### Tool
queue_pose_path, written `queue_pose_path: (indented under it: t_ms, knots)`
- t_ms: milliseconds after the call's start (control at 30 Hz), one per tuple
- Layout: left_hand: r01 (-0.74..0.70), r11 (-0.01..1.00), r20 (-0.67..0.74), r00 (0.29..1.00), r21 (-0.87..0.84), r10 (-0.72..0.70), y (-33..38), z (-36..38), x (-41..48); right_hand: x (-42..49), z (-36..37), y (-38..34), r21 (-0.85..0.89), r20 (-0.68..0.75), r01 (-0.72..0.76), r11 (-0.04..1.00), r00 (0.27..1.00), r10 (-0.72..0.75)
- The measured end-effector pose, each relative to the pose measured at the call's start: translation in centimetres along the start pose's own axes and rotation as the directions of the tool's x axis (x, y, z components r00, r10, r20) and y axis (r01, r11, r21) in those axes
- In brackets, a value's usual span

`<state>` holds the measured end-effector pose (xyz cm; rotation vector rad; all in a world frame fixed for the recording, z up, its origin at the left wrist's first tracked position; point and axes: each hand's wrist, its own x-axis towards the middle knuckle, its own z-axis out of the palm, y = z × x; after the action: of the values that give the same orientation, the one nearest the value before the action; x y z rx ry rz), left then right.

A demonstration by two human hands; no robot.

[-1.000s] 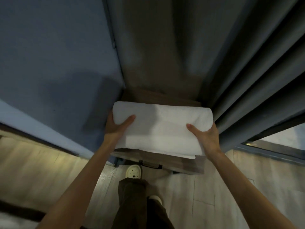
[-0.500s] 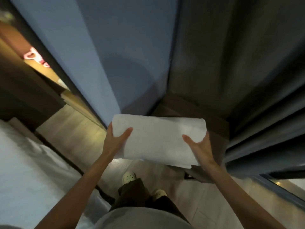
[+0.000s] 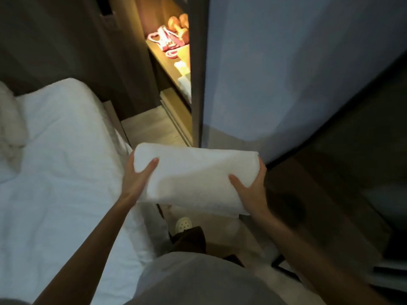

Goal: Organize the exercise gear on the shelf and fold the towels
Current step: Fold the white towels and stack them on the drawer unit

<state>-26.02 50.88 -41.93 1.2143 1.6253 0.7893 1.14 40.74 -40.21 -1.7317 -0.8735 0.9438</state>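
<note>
A folded white towel (image 3: 193,179) is held flat in the air in front of me, above the floor. My left hand (image 3: 137,177) grips its left end, thumb on top. My right hand (image 3: 251,190) grips its right end, thumb on top and fingers wrapped round the edge. Far ahead a lit wooden shelf (image 3: 169,62) carries pink and white exercise gear (image 3: 165,39), orange items (image 3: 179,22) behind it and folded white towels (image 3: 184,84) nearer me.
A bed with white sheets (image 3: 57,164) and a pillow (image 3: 8,119) fills the left. A blue wall panel (image 3: 286,73) stands ahead on the right, with dark furniture (image 3: 330,183) to the right. My foot in a white shoe (image 3: 184,224) is on the wooden floor.
I have turned left with the towel in both hands, away from the curtain and small table. The bed and the lit shelf have come into view.
</note>
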Motion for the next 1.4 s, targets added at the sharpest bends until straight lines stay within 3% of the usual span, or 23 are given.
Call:
queue_pose_path:
  t_ms: [433,600,800,833,900,933,967,1000,1033,1067,1167,1367,1400]
  knots:
    - [0.071,0.992,-0.251,0.963,-0.107,-0.096,-1.1,-11.1,14.4,14.8,16.8,-9.1,-0.052,0.227,0.165,0.985,0.962,-0.149]
    - [0.077,0.946,-0.249,0.955,-0.315,-0.161,0.8,-12.3,21.5,23.1,21.4,-13.3,-0.08,0.337,0.24,0.967,0.92,-0.2]
    - [0.068,0.944,-0.216,0.966,-0.322,-0.143,4.1,-13.1,31.8,33.4,26.8,-16.6,-0.119,0.321,0.232,0.965,0.929,-0.183]
    - [0.137,0.946,-0.259,0.941,-0.294,-0.217,5.9,-12.3,34.7,34.9,27.5,-17.0,-0.122,0.309,0.217,0.969,0.936,-0.17]
    - [0.419,0.893,-0.43,0.784,-0.165,-0.448,9.6,-11.6,39.4,37.7,28.6,-17.6,-0.124,0.279,0.187,0.975,0.949,-0.146]
    - [0.498,0.86,-0.481,0.73,-0.112,-0.486,11.1,-11.5,41.2,39.0,29.0,-17.7,-0.118,0.261,0.17,0.978,0.956,-0.134]
    - [0.429,0.897,-0.467,0.776,-0.104,-0.425,11.4,-11.6,42.7,40.1,29.2,-17.9,-0.116,0.248,0.143,0.983,0.962,-0.11]
    - [0.251,0.96,-0.398,0.874,-0.12,-0.278,11.5,-11.3,44.3,41.2,29.5,-18.0,-0.109,0.232,0.129,0.986,0.967,-0.101]
    - [0.116,0.985,-0.251,0.957,-0.131,-0.146,11.4,-11.6,45.1,42.0,29.7,-18.2,-0.109,0.216,0.101,0.989,0.973,-0.076]
    - [0.052,0.992,-0.174,0.982,-0.119,-0.072,11.4,-12.4,45.7,43.1,30.1,-18.1,-0.107,0.19,0.085,0.991,0.98,-0.063]
    - [0.011,1.0,-0.141,0.99,-0.016,-0.013,12.2,-12.1,50.8,45.3,30.7,-18.6,-0.083,0.13,0.01,0.997,0.991,0.001]
    - [-0.096,0.995,0.191,0.977,-0.014,0.097,14.7,-8.7,59.7,49.0,31.0,-18.6,-0.084,-0.094,-0.296,0.952,0.953,0.288]
    - [-0.109,0.994,0.238,0.966,0.009,0.104,15.4,-7.8,61.2,49.7,30.7,-17.1,-0.148,-0.146,-0.307,0.94,0.947,0.286]
